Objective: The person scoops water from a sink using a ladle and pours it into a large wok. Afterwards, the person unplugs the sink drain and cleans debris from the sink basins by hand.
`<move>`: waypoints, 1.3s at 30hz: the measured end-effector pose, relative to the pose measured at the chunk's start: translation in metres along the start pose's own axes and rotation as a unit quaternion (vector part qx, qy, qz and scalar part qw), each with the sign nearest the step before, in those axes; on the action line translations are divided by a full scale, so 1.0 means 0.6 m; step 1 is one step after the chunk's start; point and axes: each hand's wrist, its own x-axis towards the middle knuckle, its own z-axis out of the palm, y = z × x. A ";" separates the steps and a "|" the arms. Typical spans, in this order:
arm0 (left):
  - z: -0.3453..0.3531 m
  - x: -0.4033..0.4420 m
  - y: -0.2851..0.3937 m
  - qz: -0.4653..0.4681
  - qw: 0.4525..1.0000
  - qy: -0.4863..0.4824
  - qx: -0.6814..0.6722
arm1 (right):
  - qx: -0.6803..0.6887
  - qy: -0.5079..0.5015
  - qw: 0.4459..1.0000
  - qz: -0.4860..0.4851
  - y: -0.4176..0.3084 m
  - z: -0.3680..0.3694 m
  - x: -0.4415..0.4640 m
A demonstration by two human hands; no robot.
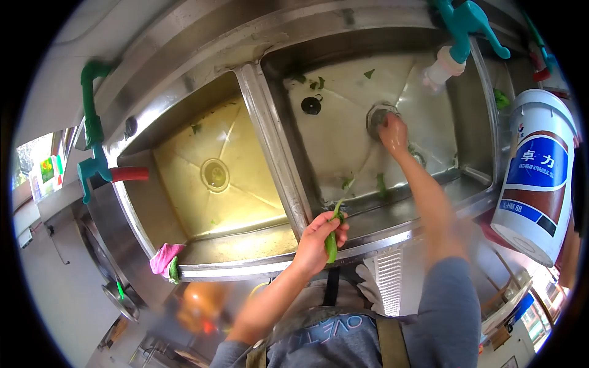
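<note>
My left hand (319,240) is closed around some green leaves (332,245) above the front rim of the sink, near the divider. My right hand (393,132) reaches down into the right basin (343,116), its fingers at a round metal strainer (375,120) on the basin floor. Whether the fingers grip the strainer is hard to see. A black round stopper (311,105) lies to the left of it, with scraps of leaf scattered around.
The left basin (184,153) has a round drain (215,175). A green tap (93,161) stands at the left and a teal tap (469,24) at the upper right. A white bucket (535,178) is at the right. Pink cloth (165,257) hangs on the front left corner.
</note>
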 end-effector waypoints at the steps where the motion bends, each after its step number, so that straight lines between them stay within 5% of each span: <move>1: 0.011 0.000 0.005 -0.010 0.999 0.015 -0.033 | 0.088 -0.015 0.996 0.005 -0.033 -0.042 -0.020; 6: 0.029 0.018 0.008 -0.012 0.985 0.007 -0.174 | 0.361 -0.257 0.896 0.034 -0.165 -0.216 -0.168; 9: 0.026 0.035 0.008 -0.042 0.980 -0.019 -0.192 | 0.379 -0.454 0.797 -0.127 -0.197 -0.273 -0.208; 11: 0.032 0.037 0.009 -0.067 0.978 -0.028 -0.196 | 0.402 -0.429 0.797 -0.138 -0.175 -0.263 -0.198; 14: 0.015 0.040 0.003 -0.082 0.980 0.010 -0.180 | 0.320 -0.355 0.873 0.095 -0.121 -0.227 -0.151; 16: 0.007 0.037 -0.002 -0.075 0.983 0.016 -0.167 | 0.029 -0.225 0.964 -0.141 -0.037 -0.148 -0.153; 19: 0.007 0.029 -0.002 -0.065 0.986 0.026 -0.154 | -0.116 -0.405 0.900 -0.115 0.007 -0.084 -0.152; 22: 0.003 0.014 0.001 -0.051 0.986 0.041 -0.153 | 0.009 -0.446 0.895 0.016 -0.024 -0.053 -0.148; 25: 0.000 0.014 -0.001 -0.035 0.987 0.041 -0.148 | 0.141 -0.166 0.971 -0.099 -0.077 -0.034 -0.175; 31: 0.009 0.006 0.007 -0.040 0.989 0.039 -0.137 | 0.140 -0.382 0.908 -0.106 -0.117 -0.018 -0.169; 35: 0.002 0.008 0.003 -0.029 0.988 0.036 -0.150 | 0.038 -0.142 0.988 -0.043 -0.073 -0.031 -0.082; 39: 0.001 0.016 -0.007 -0.043 0.987 0.032 -0.151 | -0.022 -0.069 0.996 -0.049 0.023 0.015 -0.016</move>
